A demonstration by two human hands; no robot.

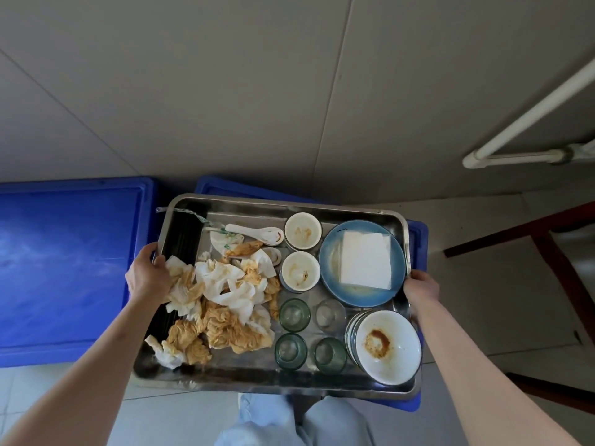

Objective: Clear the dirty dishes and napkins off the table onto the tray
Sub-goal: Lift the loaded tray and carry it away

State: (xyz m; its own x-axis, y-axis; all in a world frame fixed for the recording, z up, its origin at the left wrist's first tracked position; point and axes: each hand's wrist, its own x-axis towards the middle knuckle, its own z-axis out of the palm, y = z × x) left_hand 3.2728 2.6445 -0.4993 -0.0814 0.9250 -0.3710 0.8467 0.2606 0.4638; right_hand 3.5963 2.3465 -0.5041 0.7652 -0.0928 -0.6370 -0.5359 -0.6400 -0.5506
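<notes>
Hands grip the laden rectangular steel tray (225, 379): left hand (148, 275) clenched on its nine o'clock rim, right hand (421, 288) on three o'clock; heavy, stiff, with fragile glasses apt to slide.

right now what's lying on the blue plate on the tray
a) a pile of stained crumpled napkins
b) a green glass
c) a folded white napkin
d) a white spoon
c: a clean folded white napkin lies flat on the blue plate; the white spoon, the green glasses and the stained crumpled napkins sit elsewhere on the tray.
</notes>
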